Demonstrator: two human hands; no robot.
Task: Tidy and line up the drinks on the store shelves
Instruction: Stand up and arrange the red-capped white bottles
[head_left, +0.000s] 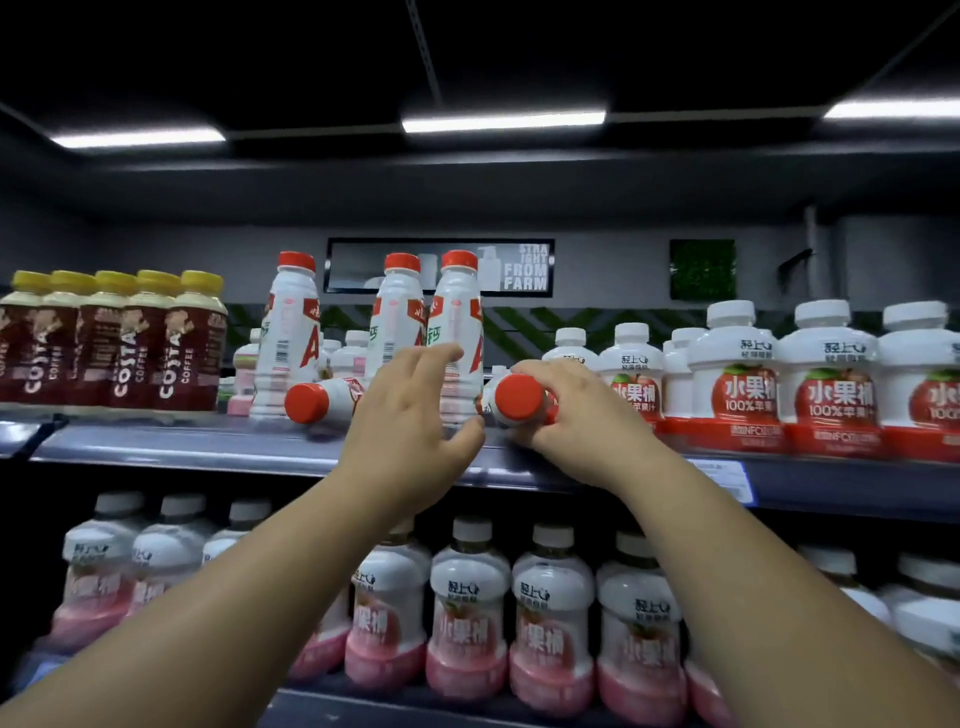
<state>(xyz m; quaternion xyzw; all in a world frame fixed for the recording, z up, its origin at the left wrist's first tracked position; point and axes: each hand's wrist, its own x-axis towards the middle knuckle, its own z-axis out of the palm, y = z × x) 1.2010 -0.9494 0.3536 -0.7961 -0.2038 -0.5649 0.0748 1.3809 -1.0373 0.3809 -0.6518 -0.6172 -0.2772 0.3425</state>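
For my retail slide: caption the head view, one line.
Right hand grips a toppled red-capped bottle on the upper shelf; the open left hand reaches toward an upright bottle.

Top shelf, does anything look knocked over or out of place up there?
Yes. Two red-capped white bottles lie on their sides, caps facing out: the left fallen bottle beside the left hand, the right fallen bottle gripped by the right hand. Matching upright bottles stand behind.
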